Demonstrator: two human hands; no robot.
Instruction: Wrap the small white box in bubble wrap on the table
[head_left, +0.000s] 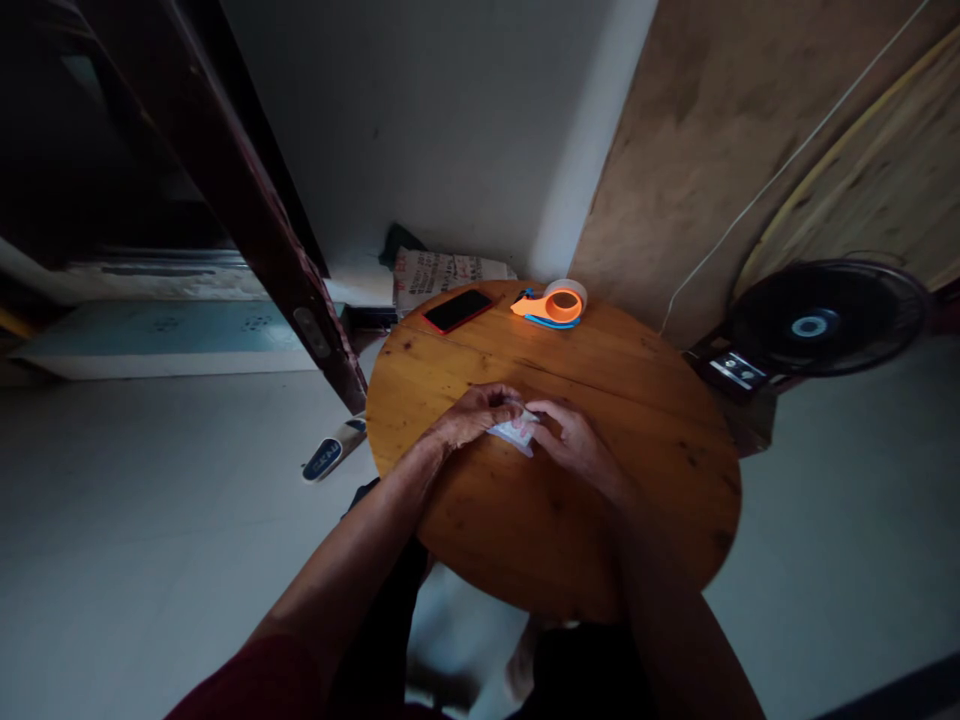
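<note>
My left hand (484, 412) and my right hand (566, 440) come together over the middle of a round wooden table. Between them is a small whitish piece with faint pinkish marks (516, 432), like a folded paper or a little plastic packet; I cannot tell which. The left fingers are bent over its upper left edge, with the thumb pressed on top. At its right side, the right thumb and fingers pinch it. My fingers cover part of the piece.
On the table's (637, 400) far side lie a black phone with a red edge (457, 310) and an orange tape dispenser (551, 303) with blue parts. Printed cardboard (442, 275) leans behind. A fan (814, 325) stands at right; a slipper (330, 452) lies on the floor at left.
</note>
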